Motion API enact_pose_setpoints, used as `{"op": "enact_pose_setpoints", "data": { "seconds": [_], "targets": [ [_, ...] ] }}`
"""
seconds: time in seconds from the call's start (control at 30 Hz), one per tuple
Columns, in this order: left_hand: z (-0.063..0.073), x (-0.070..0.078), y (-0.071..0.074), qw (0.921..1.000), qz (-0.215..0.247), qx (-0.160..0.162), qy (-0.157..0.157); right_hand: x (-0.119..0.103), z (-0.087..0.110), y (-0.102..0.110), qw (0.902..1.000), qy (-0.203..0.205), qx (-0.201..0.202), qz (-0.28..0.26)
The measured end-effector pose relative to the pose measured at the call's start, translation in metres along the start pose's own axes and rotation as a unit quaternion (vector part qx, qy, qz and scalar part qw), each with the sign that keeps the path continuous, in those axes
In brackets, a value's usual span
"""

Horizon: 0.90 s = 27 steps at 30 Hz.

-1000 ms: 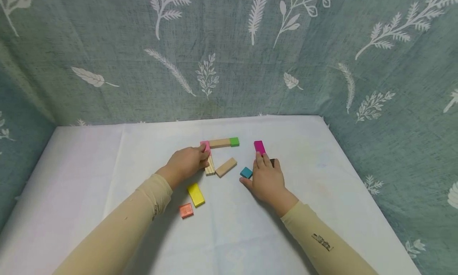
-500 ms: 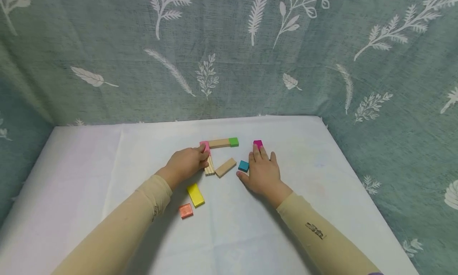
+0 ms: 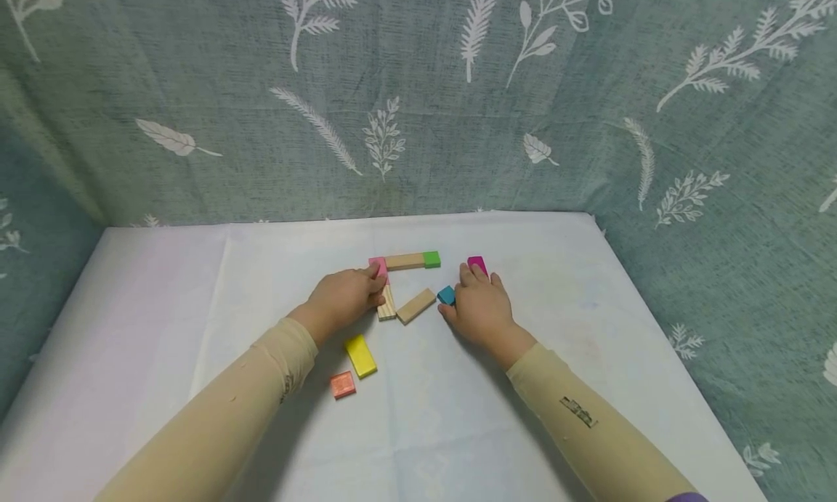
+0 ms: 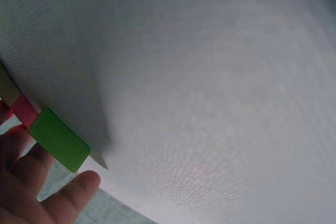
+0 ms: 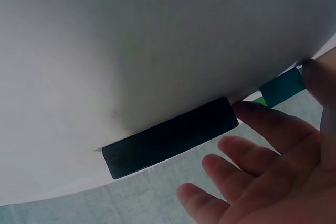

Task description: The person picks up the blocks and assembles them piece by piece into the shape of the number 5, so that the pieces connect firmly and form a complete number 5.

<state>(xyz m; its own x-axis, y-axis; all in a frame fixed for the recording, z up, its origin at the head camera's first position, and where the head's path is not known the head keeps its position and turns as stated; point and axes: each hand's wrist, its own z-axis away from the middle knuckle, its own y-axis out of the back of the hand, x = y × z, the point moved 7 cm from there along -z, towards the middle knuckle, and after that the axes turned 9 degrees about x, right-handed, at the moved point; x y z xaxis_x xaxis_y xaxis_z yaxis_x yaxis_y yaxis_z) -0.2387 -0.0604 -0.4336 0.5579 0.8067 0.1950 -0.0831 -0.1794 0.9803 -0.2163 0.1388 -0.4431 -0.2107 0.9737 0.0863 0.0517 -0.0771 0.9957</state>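
My left hand (image 3: 345, 296) has its curled fingers and thumb at the pink block (image 3: 378, 264), which it holds where it lies. A striped plain wooden block (image 3: 386, 306) adjoins it on the near side; a long plain block (image 3: 405, 261) and a green block (image 3: 431, 259) run rightward from its far end. My right hand (image 3: 482, 309) holds the small blue block (image 3: 446, 295) between thumb and index finger. Its fingers lie over the near part of the magenta block (image 3: 476, 263). A dark block (image 5: 170, 137) shows beside the index fingertip in the right wrist view; the hand hides it from the head view.
Between the hands lies a loose plain wooden block (image 3: 415, 306), slanted, its near-left end by the striped one. Nearer me are a yellow block (image 3: 361, 356) and an orange block (image 3: 343, 385). A white cloth (image 3: 445, 429) covers the table; leaf-patterned green fabric (image 3: 418, 160) stands behind.
My right hand has shifted a little away from me and left, moving the blue block farther back and turning it. The dark block has gone out of sight beneath the hand. My left hand stays put.
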Motion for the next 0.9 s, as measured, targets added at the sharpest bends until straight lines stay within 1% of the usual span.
{"op": "enact_pose_setpoints", "data": {
  "seconds": [0.27, 0.4, 0.5, 0.6, 0.67, 0.73, 0.83, 0.9],
  "targets": [
    [0.001, 0.0, 0.003, 1.0, -0.002, 0.001, 0.003, 0.0, 0.0, -0.001, 1.0, 0.0, -0.004, -0.001],
    [0.001, 0.001, 0.001, 1.0, -0.008, -0.002, 0.001, 0.007, 0.004, 0.001, 0.9997, -0.01, -0.005, -0.022],
    [-0.001, 0.003, 0.0, 0.9998, -0.018, -0.005, -0.002, 0.021, 0.012, 0.01, 0.9985, -0.014, 0.012, -0.051],
    [-0.005, 0.008, 0.0, 0.9996, -0.028, -0.007, -0.007, 0.046, 0.024, 0.019, 0.9961, -0.02, 0.038, -0.077],
    [-0.006, 0.01, 0.001, 0.9995, -0.032, -0.007, -0.005, 0.062, 0.03, 0.021, 0.9951, -0.024, 0.047, -0.084],
    [-0.007, 0.01, 0.002, 0.9992, -0.039, -0.001, -0.005, 0.074, 0.035, 0.017, 0.9954, -0.027, 0.038, -0.084],
    [-0.007, 0.01, 0.002, 0.999, -0.043, 0.01, -0.005, 0.087, 0.039, 0.007, 0.9971, -0.03, 0.004, -0.07],
    [-0.007, 0.01, 0.002, 0.9985, -0.051, 0.015, -0.011, 0.092, 0.04, 0.0, 0.9969, -0.032, -0.016, -0.07]
  ]
}}
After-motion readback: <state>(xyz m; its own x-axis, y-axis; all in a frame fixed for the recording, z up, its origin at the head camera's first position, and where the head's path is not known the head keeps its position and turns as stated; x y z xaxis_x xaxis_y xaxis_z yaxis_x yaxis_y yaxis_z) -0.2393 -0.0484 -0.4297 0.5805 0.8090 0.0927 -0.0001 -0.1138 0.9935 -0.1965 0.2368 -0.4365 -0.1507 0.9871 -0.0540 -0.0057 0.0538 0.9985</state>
